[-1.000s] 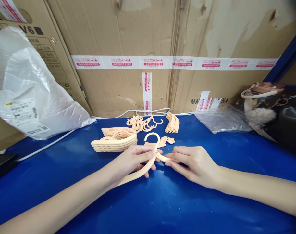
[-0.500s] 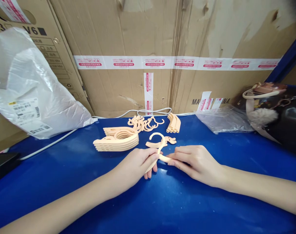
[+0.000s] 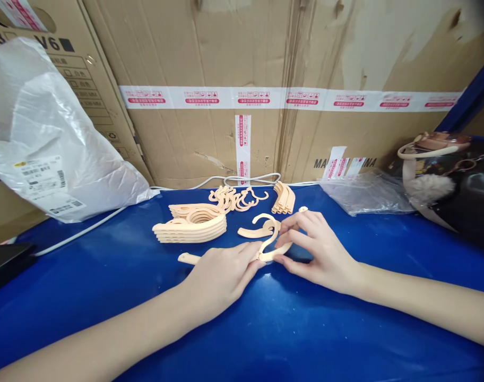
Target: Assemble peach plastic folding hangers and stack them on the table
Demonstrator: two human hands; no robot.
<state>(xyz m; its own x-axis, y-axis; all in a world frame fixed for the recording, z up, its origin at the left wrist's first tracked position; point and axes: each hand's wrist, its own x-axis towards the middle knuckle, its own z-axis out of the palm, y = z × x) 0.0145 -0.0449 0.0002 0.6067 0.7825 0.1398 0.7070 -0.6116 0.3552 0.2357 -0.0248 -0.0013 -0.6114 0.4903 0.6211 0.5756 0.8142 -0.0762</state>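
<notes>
A cream plastic folding hanger (image 3: 272,240) is between my hands low over the blue table, its hook pointing up and curling left. My left hand (image 3: 222,270) is closed around the left part, and one arm end pokes out to the left beyond the knuckles. My right hand (image 3: 317,249) grips the right arm between thumb and bent fingers; a cream tip shows above these fingers. Just behind the hook lies a loose curved hanger piece (image 3: 250,232), partly covered. A stack of hanger pieces (image 3: 190,233) sits to the left of the hook.
Behind lie a pile of hooks (image 3: 236,199) and a bundle of curved arms (image 3: 284,198). A white plastic bag (image 3: 67,143) stands left, near a dark flat object (image 3: 9,265). Clear plastic wrap (image 3: 365,193) and a black bag (image 3: 465,196) are right. Cardboard (image 3: 202,143) walls the back.
The hanger's arms have spread apart, with one end now showing left of my left hand. My right hand has moved up slightly, its fingers more bent over the right arm.
</notes>
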